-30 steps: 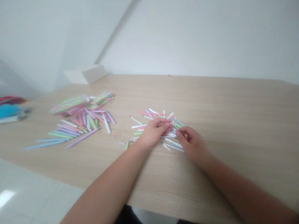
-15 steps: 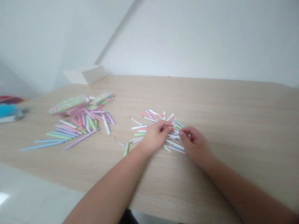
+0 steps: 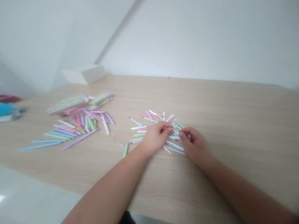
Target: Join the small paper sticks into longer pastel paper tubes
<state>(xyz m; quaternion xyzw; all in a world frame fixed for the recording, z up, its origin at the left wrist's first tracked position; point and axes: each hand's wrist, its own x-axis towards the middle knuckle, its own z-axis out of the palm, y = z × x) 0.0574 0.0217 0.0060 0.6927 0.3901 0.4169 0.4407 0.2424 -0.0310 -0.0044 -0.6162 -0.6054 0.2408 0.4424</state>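
Note:
Both hands meet over a loose pile of pen parts on the table. My left hand (image 3: 157,134) is pinched, its fingertips closed on one end of a thin pinkish pen part (image 3: 175,128). My right hand (image 3: 195,142) pinches the other end, thumb against forefinger. The part is small and blurred, so its exact kind does not show. Around and under the fingers lie white pen refills (image 3: 174,150), with dark tips on some, and short pastel tubes (image 3: 143,113). My hands hide the middle of this pile.
Left of the pile lie many pastel pen barrels (image 3: 81,140), with green-and-pink boxes (image 3: 67,105) behind them. A green barrel (image 3: 125,150) sits beside my left forearm. A white box (image 3: 85,74) stands at the back near the wall. Blue and red items (image 3: 8,109) are at far left.
Both hands stay almost in place, still pinched over the pile. The whole view has shifted very slightly; nothing else visibly moves.

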